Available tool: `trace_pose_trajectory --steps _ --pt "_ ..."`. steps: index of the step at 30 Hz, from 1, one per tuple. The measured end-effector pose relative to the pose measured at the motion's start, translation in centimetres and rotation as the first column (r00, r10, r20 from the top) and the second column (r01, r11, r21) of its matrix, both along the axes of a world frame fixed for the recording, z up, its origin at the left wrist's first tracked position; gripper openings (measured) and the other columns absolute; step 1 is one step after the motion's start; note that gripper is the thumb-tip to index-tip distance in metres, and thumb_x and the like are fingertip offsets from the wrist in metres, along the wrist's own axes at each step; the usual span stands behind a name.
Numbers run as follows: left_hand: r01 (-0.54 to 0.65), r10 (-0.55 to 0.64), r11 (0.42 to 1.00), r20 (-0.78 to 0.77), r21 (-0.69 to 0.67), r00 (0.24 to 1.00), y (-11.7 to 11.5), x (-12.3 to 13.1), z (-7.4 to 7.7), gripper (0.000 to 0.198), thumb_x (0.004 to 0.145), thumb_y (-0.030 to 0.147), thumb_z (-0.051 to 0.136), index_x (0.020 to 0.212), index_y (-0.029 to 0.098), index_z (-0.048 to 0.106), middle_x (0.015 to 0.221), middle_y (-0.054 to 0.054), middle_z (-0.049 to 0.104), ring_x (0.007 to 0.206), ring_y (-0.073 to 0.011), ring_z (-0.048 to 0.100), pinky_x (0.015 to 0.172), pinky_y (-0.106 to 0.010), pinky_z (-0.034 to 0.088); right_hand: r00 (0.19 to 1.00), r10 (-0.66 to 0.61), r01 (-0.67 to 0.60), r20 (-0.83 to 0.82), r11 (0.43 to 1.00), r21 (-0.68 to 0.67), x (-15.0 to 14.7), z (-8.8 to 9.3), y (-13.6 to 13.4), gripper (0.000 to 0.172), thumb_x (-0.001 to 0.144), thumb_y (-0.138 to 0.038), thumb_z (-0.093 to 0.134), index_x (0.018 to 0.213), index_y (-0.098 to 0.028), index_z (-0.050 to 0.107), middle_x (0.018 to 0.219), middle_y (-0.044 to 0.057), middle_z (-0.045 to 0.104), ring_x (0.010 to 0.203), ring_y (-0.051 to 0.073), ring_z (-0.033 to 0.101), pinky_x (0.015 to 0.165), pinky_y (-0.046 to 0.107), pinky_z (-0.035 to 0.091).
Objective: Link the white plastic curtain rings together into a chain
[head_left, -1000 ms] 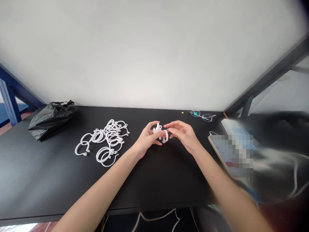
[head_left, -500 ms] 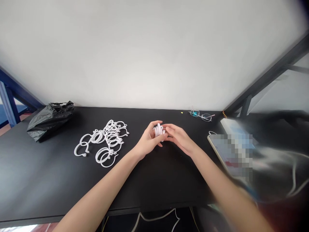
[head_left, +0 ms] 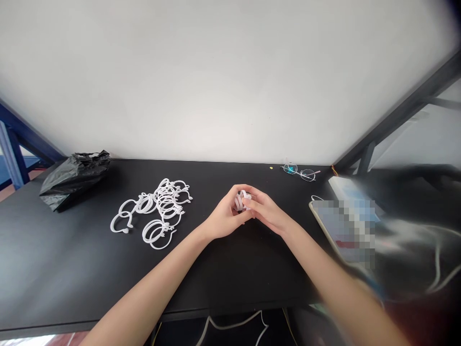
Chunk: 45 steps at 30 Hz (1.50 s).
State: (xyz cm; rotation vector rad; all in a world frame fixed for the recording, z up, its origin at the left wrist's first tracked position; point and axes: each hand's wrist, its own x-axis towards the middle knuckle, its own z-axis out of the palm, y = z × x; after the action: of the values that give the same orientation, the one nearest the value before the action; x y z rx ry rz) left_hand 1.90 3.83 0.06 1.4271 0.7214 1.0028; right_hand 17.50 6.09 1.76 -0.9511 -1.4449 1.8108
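Note:
Several white plastic rings [head_left: 238, 202] are bunched between my two hands, above the middle of the black table. My left hand [head_left: 225, 215] curls round them from the left, its fingers at the far side and its thumb at the near side. From the right, my right hand [head_left: 267, 211] closes on the same bunch, with its fingers overlapping the left fingertips. Part of the bunch is hidden by the fingers. To the left lies a loose pile of white open rings [head_left: 167, 206] with small knobbed ends.
A black plastic bag [head_left: 77, 178] lies at the back left of the black table [head_left: 65, 269]. Eyeglasses [head_left: 299, 172] rest near the wall at the back right. On the right are a tablet-like device [head_left: 329, 235], partly blurred out, and a white box [head_left: 342, 187]. Cables [head_left: 237, 327] hang below the front edge.
My hands have come closer together, and the right fingers have closed over the white rings. The bunch has shifted slightly right and is more covered. The pile has not moved.

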Motion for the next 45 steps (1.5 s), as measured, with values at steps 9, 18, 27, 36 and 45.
trace_pose_trajectory --steps 9,18,27,36,45 --pt "0.123 -0.125 0.992 -0.066 -0.042 0.990 -0.1 -0.1 -0.1 0.047 0.084 0.019 0.061 0.127 0.024 0.043 0.094 -0.002 0.057 0.083 -0.0170 0.063 0.053 -0.022 0.050 0.992 0.096 -0.099 0.084 0.994 0.040 0.0 -1.3 0.1 0.028 0.081 -0.045 0.070 0.091 -0.019 0.066 0.070 -0.001 0.060 0.057 0.012 0.058 0.046 0.022 0.040" --pt "0.025 -0.025 1.000 -0.118 -0.003 0.993 -0.3 0.1 0.1 0.045 0.084 0.022 0.061 0.125 0.023 0.043 0.096 -0.003 0.057 0.084 -0.0183 0.062 0.051 -0.022 0.052 0.986 -0.136 0.131 0.100 0.990 0.059 -0.5 -0.9 0.0 0.019 0.079 -0.035 0.068 0.082 -0.017 0.064 0.066 -0.001 0.059 0.052 0.009 0.053 0.042 0.020 0.034" --pt "-0.122 0.169 0.968 -0.213 0.220 0.962 -0.7 0.6 -0.1 0.040 0.085 0.024 0.060 0.124 0.023 0.049 0.081 0.001 0.062 0.066 -0.0120 0.055 0.059 -0.023 0.043 0.981 -0.163 0.160 0.106 0.986 0.042 -0.1 -0.6 0.1 0.017 0.080 -0.035 0.065 0.085 -0.019 0.064 0.080 0.002 0.063 0.070 0.015 0.059 0.058 0.026 0.044" --pt "-0.249 0.375 0.900 -0.347 0.358 0.859 -0.9 0.3 0.3 0.041 0.083 0.023 0.061 0.122 0.026 0.052 0.085 0.000 0.067 0.064 -0.0141 0.054 0.060 -0.025 0.041 0.985 -0.168 0.169 0.051 0.985 -0.023 -0.1 -0.7 0.1 0.025 0.079 -0.040 0.068 0.076 -0.018 0.057 0.073 -0.002 0.061 0.067 0.012 0.058 0.060 0.024 0.043" --pt "-0.298 0.317 0.929 0.055 -0.218 0.947 0.4 -0.3 0.4 0.047 0.077 0.029 0.070 0.118 0.019 0.047 0.070 0.004 0.060 0.053 -0.0088 0.054 0.050 -0.020 0.040 0.998 0.026 -0.028 -0.054 0.999 -0.047 0.0 -0.5 0.1 0.031 0.073 -0.037 0.079 0.087 -0.019 0.058 0.081 0.001 0.065 0.077 0.015 0.063 0.061 0.026 0.050"
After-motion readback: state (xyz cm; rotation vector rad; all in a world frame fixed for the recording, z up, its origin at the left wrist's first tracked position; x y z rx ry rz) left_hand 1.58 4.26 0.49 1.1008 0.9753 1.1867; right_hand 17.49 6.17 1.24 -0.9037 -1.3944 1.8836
